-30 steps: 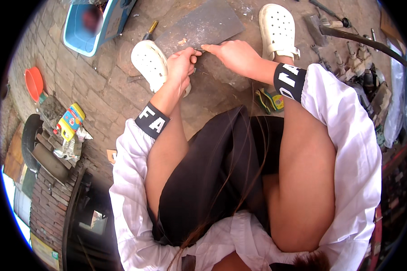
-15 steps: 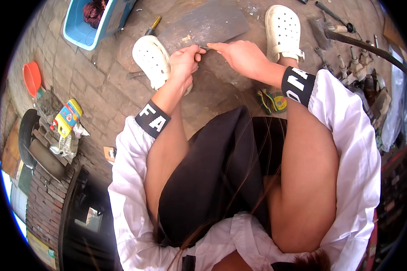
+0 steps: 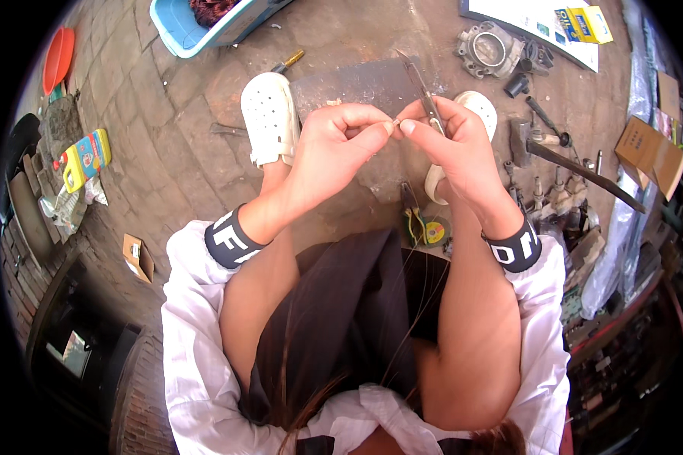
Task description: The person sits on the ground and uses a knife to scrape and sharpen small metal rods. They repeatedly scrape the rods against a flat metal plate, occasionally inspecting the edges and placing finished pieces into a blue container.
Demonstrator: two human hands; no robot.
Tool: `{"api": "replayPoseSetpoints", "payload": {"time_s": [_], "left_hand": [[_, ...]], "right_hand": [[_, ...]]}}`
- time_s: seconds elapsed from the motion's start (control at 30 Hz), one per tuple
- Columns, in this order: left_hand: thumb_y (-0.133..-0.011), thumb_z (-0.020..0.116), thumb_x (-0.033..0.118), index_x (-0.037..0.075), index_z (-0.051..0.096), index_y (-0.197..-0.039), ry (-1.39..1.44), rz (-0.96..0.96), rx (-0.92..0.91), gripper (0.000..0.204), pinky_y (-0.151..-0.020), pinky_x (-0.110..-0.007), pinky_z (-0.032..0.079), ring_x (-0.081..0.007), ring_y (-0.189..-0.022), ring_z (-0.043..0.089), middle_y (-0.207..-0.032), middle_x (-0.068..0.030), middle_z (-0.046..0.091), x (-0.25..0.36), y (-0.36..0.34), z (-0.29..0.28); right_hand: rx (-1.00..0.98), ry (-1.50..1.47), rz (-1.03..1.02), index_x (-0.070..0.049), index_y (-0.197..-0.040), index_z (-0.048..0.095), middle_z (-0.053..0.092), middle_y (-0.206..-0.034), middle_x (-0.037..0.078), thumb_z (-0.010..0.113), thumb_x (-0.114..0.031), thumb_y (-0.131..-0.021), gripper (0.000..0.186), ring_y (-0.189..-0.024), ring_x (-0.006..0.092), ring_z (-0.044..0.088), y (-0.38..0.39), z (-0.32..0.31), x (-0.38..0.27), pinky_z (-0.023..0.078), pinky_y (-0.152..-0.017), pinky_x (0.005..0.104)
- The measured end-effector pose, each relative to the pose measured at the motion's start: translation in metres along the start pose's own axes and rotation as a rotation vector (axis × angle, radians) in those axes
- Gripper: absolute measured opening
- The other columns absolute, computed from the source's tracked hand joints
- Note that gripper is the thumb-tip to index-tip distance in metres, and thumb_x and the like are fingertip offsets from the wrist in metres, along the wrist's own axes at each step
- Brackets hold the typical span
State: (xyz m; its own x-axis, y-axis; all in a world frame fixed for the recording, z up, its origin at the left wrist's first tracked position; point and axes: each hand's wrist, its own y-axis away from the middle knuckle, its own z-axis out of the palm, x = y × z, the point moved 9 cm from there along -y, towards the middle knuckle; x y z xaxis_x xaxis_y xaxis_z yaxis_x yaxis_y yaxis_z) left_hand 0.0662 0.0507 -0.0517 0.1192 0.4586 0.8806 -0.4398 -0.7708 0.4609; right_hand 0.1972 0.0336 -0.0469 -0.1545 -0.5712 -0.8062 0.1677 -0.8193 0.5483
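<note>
Both of my hands meet in front of my shins, above a dark metal sheet point(image 3: 349, 85) lying on the floor. In my right hand point(image 3: 459, 140) is a slim knife point(image 3: 423, 92), closed between fingers and palm, its pointed end aimed away from me. My left hand point(image 3: 341, 148) pinches a tiny thing point(image 3: 395, 122) between thumb and forefinger; what it is cannot be made out. The right thumb tip is close beside that pinch. A pale scrap point(image 3: 334, 101) rests on the sheet. My white clogs point(image 3: 265, 114) stand on either side of it.
A blue tub point(image 3: 239, 23) stands at the far left, near a brass-ended tool point(image 3: 291, 61). Pliers point(image 3: 413, 216) and a yellow disc point(image 3: 434, 232) lie between my feet. At right are a hammer point(image 3: 577, 167), a metal throttle body point(image 3: 489, 49), several metal parts and a cardboard box point(image 3: 649, 155).
My hands have come nearer to me, and the knife now stands out plainly in the right hand. The view has shifted, bringing the throttle body and cardboard box at right into sight.
</note>
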Motion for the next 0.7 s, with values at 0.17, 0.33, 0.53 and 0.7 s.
{"api": "replayPoseSetpoints", "payload": {"time_s": [0.17, 0.33, 0.53, 0.7], "left_hand": [[-0.088, 0.058, 0.008, 0.001, 0.07, -0.087, 0.128, -0.084, -0.063, 0.014, -0.051, -0.019, 0.034, -0.0017, -0.057, 0.043, -0.063, 0.0039, 0.054, 0.01, 0.009, 0.009], [-0.089, 0.056, 0.015, 0.001, 0.068, -0.083, 0.349, -0.232, -0.144, 0.019, -0.045, -0.02, 0.023, -0.002, -0.049, 0.035, -0.054, 0.0044, 0.045, 0.008, 0.013, 0.017], [-0.09, 0.054, 0.014, -0.001, 0.067, -0.084, 0.483, -0.34, -0.233, 0.02, -0.042, -0.02, 0.021, -0.002, -0.044, 0.03, -0.051, 0.0042, 0.042, 0.005, 0.016, 0.023], [-0.09, 0.052, 0.013, -0.003, 0.065, -0.085, 0.557, -0.382, -0.286, 0.021, -0.041, -0.019, 0.022, -0.0026, -0.042, 0.029, -0.051, 0.0048, 0.04, 0.0, 0.017, 0.027]], "right_hand": [[-0.057, 0.048, -0.071, 0.001, -0.091, 0.063, 0.064, -0.083, 0.002, 0.06, -0.007, -0.087, 0.01, -0.08, 0.0062, 0.056, 0.007, 0.006, -0.016, 0.045, -0.074, 0.022], [-0.117, 0.01, -0.099, 0.001, -0.093, 0.06, 0.062, -0.081, 0.001, 0.058, -0.004, -0.088, 0.007, -0.078, 0.0049, 0.054, 0.011, 0.013, -0.021, 0.043, -0.07, 0.0206], [-0.144, -0.03, -0.145, 0.001, -0.093, 0.059, 0.061, -0.081, 0.001, 0.059, -0.003, -0.087, 0.007, -0.078, 0.0048, 0.052, 0.014, 0.017, -0.024, 0.042, -0.071, 0.0206], [-0.169, -0.008, -0.137, 0.001, -0.093, 0.058, 0.06, -0.082, 0.0, 0.059, -0.005, -0.087, 0.008, -0.079, 0.0052, 0.051, 0.013, 0.016, -0.02, 0.042, -0.072, 0.0219]]}}
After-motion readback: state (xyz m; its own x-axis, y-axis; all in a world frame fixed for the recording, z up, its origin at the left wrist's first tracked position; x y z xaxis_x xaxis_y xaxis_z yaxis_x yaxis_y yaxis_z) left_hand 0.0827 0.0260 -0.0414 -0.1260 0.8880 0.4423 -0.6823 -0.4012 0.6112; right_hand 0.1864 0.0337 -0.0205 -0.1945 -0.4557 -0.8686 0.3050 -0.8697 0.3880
